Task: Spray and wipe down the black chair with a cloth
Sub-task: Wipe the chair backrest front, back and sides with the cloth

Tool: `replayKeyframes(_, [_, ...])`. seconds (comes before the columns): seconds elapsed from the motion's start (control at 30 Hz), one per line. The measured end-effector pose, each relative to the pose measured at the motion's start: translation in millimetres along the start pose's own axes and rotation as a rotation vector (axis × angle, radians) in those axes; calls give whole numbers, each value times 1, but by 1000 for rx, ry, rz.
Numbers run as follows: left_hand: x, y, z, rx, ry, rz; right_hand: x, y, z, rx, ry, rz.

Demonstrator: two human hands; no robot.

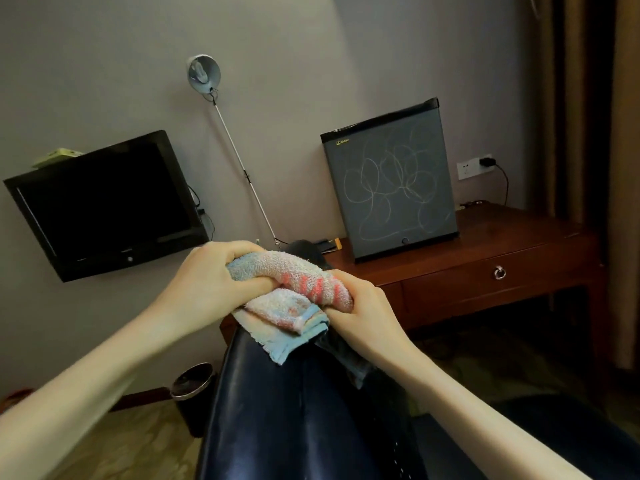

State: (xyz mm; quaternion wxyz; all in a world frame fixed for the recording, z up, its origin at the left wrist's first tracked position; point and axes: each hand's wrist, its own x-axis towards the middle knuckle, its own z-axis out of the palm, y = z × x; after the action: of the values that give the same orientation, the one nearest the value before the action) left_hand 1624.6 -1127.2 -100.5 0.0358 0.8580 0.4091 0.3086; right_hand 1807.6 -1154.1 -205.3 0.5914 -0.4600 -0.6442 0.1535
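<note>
The black chair (294,417) fills the lower middle of the head view, its glossy backrest running up toward my hands. A folded pink and blue terry cloth (294,292) is held just above the chair's top edge, one fringed corner hanging down onto it. My left hand (211,282) grips the cloth's left end with curled fingers. My right hand (363,306) grips its rolled right end. No spray bottle is in view.
A wooden desk (485,258) with a drawer stands behind the chair, carrying a grey mini fridge (391,181). A black TV (104,206) hangs on the wall at left. A dark waste bin (194,393) stands on the floor left of the chair. A lamp pole (242,168) leans against the wall.
</note>
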Motion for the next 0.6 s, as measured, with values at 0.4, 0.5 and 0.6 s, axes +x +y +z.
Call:
replayKeyframes(0.4, [86, -46, 39, -20, -11, 126, 62, 61, 13, -29, 186, -67])
replayKeyframes(0.5, [95, -46, 44, -39, -36, 150, 68, 68, 12, -56, 211, -49])
replayKeyframes(0.6, [99, -46, 44, -12, -58, 158, 71, 71, 12, -65, 219, -35])
